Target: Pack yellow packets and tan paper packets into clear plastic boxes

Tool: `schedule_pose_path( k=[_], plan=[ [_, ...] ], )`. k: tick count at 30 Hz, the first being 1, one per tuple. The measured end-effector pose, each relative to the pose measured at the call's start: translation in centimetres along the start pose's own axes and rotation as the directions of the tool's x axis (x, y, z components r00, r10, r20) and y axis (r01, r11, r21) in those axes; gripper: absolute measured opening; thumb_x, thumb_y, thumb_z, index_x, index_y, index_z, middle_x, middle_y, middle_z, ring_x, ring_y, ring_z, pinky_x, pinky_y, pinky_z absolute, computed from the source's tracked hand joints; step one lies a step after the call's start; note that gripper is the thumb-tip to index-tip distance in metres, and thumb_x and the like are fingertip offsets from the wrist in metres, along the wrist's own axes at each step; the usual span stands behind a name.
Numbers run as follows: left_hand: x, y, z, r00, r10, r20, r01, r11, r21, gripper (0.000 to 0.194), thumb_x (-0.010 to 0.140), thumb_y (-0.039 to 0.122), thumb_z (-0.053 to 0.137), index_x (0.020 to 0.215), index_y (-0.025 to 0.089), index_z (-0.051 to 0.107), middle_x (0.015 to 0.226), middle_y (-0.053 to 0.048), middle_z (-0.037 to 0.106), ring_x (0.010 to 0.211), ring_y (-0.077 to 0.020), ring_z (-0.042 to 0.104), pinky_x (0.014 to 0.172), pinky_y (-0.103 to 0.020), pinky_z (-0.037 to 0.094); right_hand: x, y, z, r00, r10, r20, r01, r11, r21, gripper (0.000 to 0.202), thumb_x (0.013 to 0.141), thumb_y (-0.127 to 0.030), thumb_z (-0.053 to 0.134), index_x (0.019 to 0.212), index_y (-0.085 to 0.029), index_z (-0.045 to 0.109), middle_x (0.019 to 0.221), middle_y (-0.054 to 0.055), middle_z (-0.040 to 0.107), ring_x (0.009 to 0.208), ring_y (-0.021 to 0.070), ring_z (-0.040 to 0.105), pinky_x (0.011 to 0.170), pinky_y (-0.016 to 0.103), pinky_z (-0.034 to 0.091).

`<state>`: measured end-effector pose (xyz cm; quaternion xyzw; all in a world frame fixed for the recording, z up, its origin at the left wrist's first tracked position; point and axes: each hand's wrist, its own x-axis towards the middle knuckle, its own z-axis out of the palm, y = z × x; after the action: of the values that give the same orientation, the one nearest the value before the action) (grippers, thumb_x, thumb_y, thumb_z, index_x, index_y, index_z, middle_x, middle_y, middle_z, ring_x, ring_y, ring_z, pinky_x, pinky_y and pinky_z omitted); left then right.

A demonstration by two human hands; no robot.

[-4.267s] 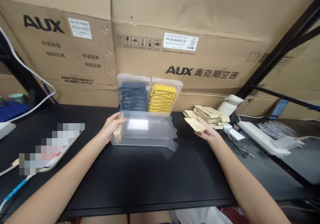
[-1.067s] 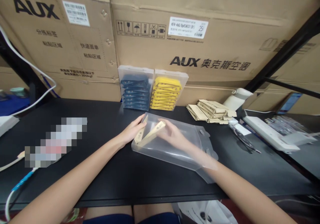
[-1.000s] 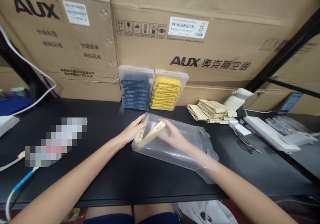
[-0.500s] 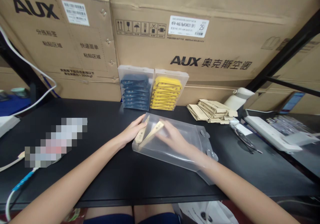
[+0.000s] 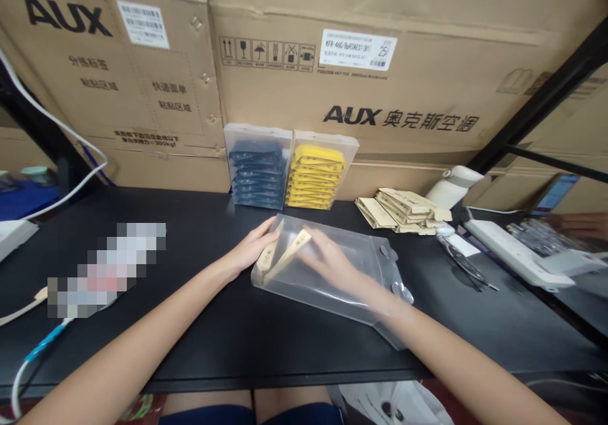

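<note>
A clear plastic box (image 5: 354,273) lies on its side on the black desk, its flapped end facing right. My left hand (image 5: 251,244) grips its far left corner from outside, fingers closed over the edge. Reaching in through the flapped end, my right hand (image 5: 335,261) has its fingers and thumb around a beige folded paper packet (image 5: 291,253), seen through the plastic. That packet leans at a slant; another beige packet (image 5: 267,257) rests against the box's left end. More beige packets (image 5: 403,211) are piled behind on the right.
Against a large cardboard carton (image 5: 403,95) stand two clear boxes, one with blue packets (image 5: 256,175), one with yellow packets (image 5: 316,175). A white bottle (image 5: 455,187), glasses (image 5: 463,263) and a white power strip (image 5: 517,254) are at right. A blurred-out item (image 5: 109,270) with a cable lies left.
Both hands, the box and the packets stay almost where they were. At the far right edge, a blurred brownish shape now shows beyond the desk frame.
</note>
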<state>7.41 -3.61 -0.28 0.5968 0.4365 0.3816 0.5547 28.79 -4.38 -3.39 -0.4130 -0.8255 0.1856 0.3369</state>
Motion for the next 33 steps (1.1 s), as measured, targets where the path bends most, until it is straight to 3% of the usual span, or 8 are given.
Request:
schedule_pose_path(
  k=[6,11,25,30,33],
  plan=[
    [0.0,0.0,0.0,1.000,0.007,-0.013,-0.008,1.000,-0.004,0.053,0.081,0.039,0.053,0.131,0.024,0.048,0.141,-0.002,0.046,0.129,-0.0245,0.042,0.106,-0.033,0.033,0.1,-0.1,-0.1,0.998,0.067,-0.017,-0.065,0.994,0.086,0.057,0.084,-0.042,0.057,0.135,-0.025,0.040,0.137,0.010,0.047,0.125,0.0263,0.045,0.105,0.046,0.035],
    [0.0,-0.2,-0.1,1.000,0.018,-0.006,-0.018,1.000,-0.006,0.052,0.082,0.038,0.052,0.132,0.025,0.047,0.143,-0.001,0.043,0.131,-0.0230,0.039,0.106,-0.031,0.033,0.3,-0.9,-0.6,0.992,0.120,-0.041,-0.112,0.979,0.170,0.049,0.081,-0.043,0.061,0.125,-0.025,0.049,0.125,0.007,0.057,0.113,0.0246,0.055,0.097,0.041,0.041],
    [0.0,-0.3,-0.3,1.000,0.021,-0.017,-0.021,1.000,0.021,0.052,0.082,0.040,0.053,0.132,0.026,0.048,0.142,0.000,0.044,0.132,-0.0234,0.038,0.106,-0.031,0.033,0.6,-1.9,-1.0,0.992,0.116,-0.043,-0.105,0.973,0.206,0.029,0.085,-0.038,0.056,0.109,-0.022,0.059,0.111,0.006,0.065,0.100,0.0221,0.060,0.089,0.037,0.044],
    [0.2,-0.5,-0.4,1.000,0.027,-0.016,-0.027,1.000,0.011,0.053,0.082,0.039,0.053,0.133,0.025,0.047,0.143,0.000,0.043,0.133,-0.0230,0.037,0.108,-0.031,0.031,0.5,-1.6,-1.1,0.996,0.087,0.032,-0.092,0.966,0.242,0.019,0.085,-0.037,0.057,0.083,-0.019,0.065,0.087,0.004,0.068,0.082,0.0196,0.062,0.080,0.034,0.046],
    [0.3,-0.6,-0.4,1.000,0.011,-0.028,-0.010,1.000,0.028,0.052,0.082,0.041,0.053,0.132,0.026,0.048,0.144,0.001,0.042,0.135,-0.0230,0.033,0.108,-0.030,0.031,0.5,-1.9,-1.2,0.993,0.048,0.111,-0.077,0.958,0.276,0.019,0.084,-0.036,0.058,0.087,-0.020,0.067,0.091,0.003,0.070,0.085,0.0197,0.064,0.083,0.035,0.047]
  ],
)
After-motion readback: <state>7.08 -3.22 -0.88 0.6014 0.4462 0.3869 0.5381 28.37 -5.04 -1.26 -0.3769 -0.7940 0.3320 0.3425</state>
